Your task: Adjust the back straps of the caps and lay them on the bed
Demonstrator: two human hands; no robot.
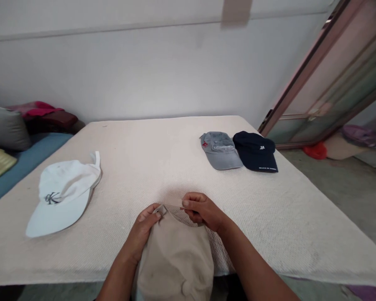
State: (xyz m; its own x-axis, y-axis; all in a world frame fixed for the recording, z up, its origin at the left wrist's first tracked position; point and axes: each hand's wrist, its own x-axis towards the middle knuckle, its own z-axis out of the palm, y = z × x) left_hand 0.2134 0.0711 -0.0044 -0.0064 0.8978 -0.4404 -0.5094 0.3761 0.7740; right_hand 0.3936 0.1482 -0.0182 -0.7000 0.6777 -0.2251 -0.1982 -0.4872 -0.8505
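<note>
A beige cap (178,255) is held at the near edge of the table, its back opening turned away from me. My left hand (147,223) pinches the cap's edge beside a small buckle (162,210). Between the thumb and fingers of my right hand (203,211) is the end of the cap's thin strap (174,202), drawn out to the right of the buckle. The lower part of the cap runs out of view at the bottom.
A white cap (64,194) lies at the left of the cloth-covered table (144,150). A grey cap (221,150) and a navy cap (255,150) lie side by side at the back right. Behind stands a white wall (150,71); a grey cushion (6,127) is far left.
</note>
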